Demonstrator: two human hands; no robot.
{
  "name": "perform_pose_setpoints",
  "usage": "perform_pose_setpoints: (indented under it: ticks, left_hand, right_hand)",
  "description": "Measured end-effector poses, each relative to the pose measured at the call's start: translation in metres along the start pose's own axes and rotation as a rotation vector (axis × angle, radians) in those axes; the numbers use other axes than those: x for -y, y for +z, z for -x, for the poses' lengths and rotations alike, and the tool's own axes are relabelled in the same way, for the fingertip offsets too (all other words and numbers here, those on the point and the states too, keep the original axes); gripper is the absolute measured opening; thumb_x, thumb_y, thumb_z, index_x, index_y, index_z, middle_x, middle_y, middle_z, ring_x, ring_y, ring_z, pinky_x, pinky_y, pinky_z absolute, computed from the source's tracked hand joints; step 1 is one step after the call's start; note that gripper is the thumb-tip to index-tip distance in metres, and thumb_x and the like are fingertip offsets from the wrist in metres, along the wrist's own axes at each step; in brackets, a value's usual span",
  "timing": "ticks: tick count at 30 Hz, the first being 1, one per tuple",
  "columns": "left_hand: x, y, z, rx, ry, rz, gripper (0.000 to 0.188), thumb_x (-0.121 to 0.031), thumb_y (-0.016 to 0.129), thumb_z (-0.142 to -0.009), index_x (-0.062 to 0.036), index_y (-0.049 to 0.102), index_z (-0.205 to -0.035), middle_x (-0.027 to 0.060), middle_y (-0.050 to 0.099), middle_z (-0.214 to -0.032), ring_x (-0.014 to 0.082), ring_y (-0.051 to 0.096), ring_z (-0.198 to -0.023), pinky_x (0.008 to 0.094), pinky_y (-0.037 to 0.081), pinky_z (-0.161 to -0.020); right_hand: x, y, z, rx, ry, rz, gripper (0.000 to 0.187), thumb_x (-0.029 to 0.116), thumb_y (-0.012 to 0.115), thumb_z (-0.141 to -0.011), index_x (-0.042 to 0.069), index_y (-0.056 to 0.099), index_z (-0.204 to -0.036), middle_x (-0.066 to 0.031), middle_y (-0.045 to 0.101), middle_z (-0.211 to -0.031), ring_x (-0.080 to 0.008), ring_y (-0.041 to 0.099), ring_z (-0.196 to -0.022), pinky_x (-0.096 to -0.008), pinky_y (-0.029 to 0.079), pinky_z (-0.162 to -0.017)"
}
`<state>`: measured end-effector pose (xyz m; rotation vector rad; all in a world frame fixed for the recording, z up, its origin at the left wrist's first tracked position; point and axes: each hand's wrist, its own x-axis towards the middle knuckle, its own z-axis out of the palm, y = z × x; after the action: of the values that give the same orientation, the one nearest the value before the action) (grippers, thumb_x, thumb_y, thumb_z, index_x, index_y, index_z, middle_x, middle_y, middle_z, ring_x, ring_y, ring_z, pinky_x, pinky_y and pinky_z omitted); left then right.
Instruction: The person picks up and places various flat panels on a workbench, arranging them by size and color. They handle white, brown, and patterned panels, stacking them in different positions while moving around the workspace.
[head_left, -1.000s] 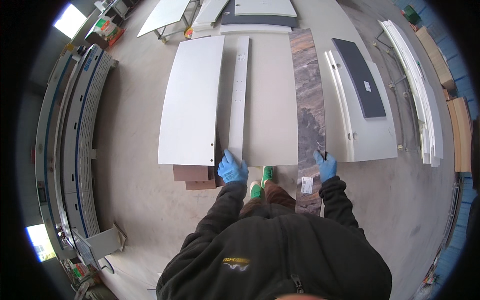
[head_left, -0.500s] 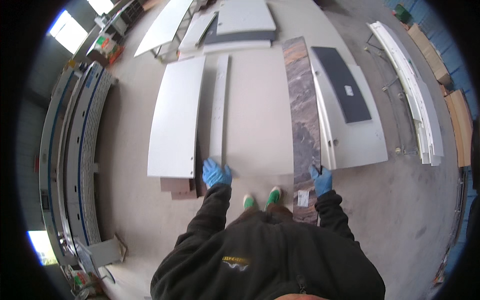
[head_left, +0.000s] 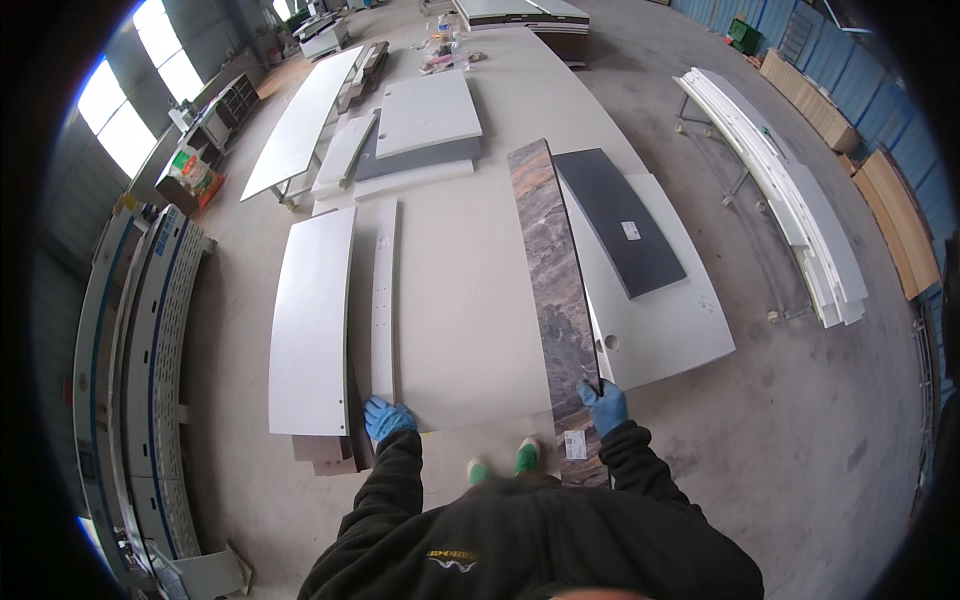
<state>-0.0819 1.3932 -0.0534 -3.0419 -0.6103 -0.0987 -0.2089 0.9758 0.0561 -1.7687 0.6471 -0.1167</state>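
Both my hands wear blue gloves. My left hand [head_left: 386, 418] grips the near left corner of a large beige board [head_left: 465, 300]. My right hand [head_left: 605, 405] grips that board's near right corner, beside a long brown marbled plank [head_left: 548, 280]. A narrow white strip [head_left: 383, 298] lies on the board's left side. A long white panel [head_left: 313, 320] rests to the left of it. My green shoes [head_left: 503, 462] show below the board's near edge.
A white panel [head_left: 680, 330] with a dark grey panel [head_left: 620, 220] on it lies to the right. White boards on a rack [head_left: 790, 200] stand further right. A grey machine [head_left: 140, 380] runs along the left. More panels [head_left: 425, 130] lie stacked beyond.
The view has tilted up and away, showing more of the hall. Both hands stay gripping the board's near corners, now lower in the picture and wider apart.
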Motion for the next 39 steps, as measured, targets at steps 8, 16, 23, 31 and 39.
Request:
perform_pose_setpoints:
  ticks: [8, 16, 23, 31, 39]
  left_hand:
    - [-0.002, -0.008, 0.002, -0.029, 0.005, 0.007, 0.063, -0.036, 0.067, -0.081, -0.0005, 0.047, -0.130, 0.0160, 0.054, -0.122, 0.0337, 0.056, -0.115, 0.0455, 0.048, -0.093]
    - [-0.006, -0.022, 0.003, 0.106, -0.032, 0.039, 0.068, -0.037, 0.064, -0.085, -0.0015, 0.042, -0.139, 0.0178, 0.050, -0.136, 0.0356, 0.051, -0.125, 0.0471, 0.045, -0.100]
    - [-0.007, -0.022, 0.001, 0.142, -0.061, 0.046, 0.069, -0.039, 0.066, -0.084, -0.0031, 0.043, -0.138, 0.0170, 0.051, -0.134, 0.0355, 0.053, -0.122, 0.0476, 0.046, -0.098]
    - [0.005, -0.011, -0.006, 0.098, -0.019, 0.031, 0.075, -0.044, 0.069, -0.082, -0.0040, 0.044, -0.141, 0.0158, 0.055, -0.129, 0.0352, 0.055, -0.116, 0.0476, 0.048, -0.095]
    - [0.009, -0.012, -0.002, 0.081, 0.003, 0.012, 0.069, -0.044, 0.070, -0.081, -0.0050, 0.048, -0.134, 0.0145, 0.057, -0.123, 0.0348, 0.057, -0.111, 0.0483, 0.050, -0.090]
  right_hand:
    - [-0.009, -0.008, -0.012, -0.024, -0.068, -0.055, 0.036, 0.032, 0.075, -0.092, -0.002, 0.067, -0.088, -0.0004, 0.059, -0.072, -0.0114, 0.051, -0.067, -0.0326, 0.046, -0.063]
    - [-0.005, -0.014, -0.020, -0.044, -0.099, 0.023, 0.037, 0.033, 0.074, -0.092, -0.002, 0.066, -0.086, -0.0023, 0.058, -0.069, -0.0122, 0.050, -0.065, -0.0339, 0.046, -0.061]
    - [-0.001, -0.014, -0.023, -0.026, -0.044, 0.087, 0.039, 0.035, 0.072, -0.092, -0.004, 0.068, -0.095, -0.0097, 0.067, -0.076, -0.0166, 0.059, -0.071, -0.0362, 0.050, -0.069]
    - [0.002, -0.002, -0.020, -0.073, -0.123, 0.031, 0.040, 0.036, 0.073, -0.093, -0.002, 0.064, -0.082, -0.0020, 0.055, -0.065, -0.0119, 0.046, -0.062, -0.0343, 0.045, -0.059]
    - [0.003, 0.010, -0.013, -0.048, -0.041, 0.119, 0.034, 0.029, 0.073, -0.092, -0.003, 0.070, -0.101, -0.0111, 0.070, -0.080, -0.0171, 0.063, -0.073, -0.0353, 0.052, -0.070]
